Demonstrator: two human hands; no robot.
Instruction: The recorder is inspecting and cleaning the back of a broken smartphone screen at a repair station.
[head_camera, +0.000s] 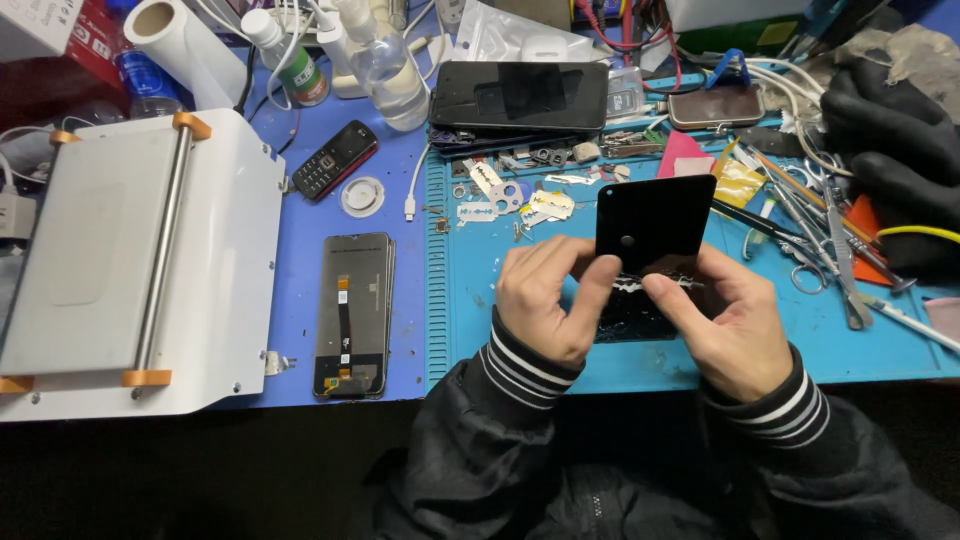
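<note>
Item: flat black glossy phone panel with a small round hole (655, 225), held upright above the ribbed blue work mat (480, 270), cracked along its lower edge.

Your left hand (545, 295): grip closed on the panel's lower left edge, thumb pressed to the front.

Your right hand (725, 325): grip closed on the lower right edge, thumb on the crack line.

On the surface: detached black phone screen with flex cable (353, 315), left of the mat; small black keypad phone (335, 160); white roller laminating machine (130, 260), far left; silver razor blades (520, 203) behind the panel; steel tweezers and scissors (815, 235), right.
</note>
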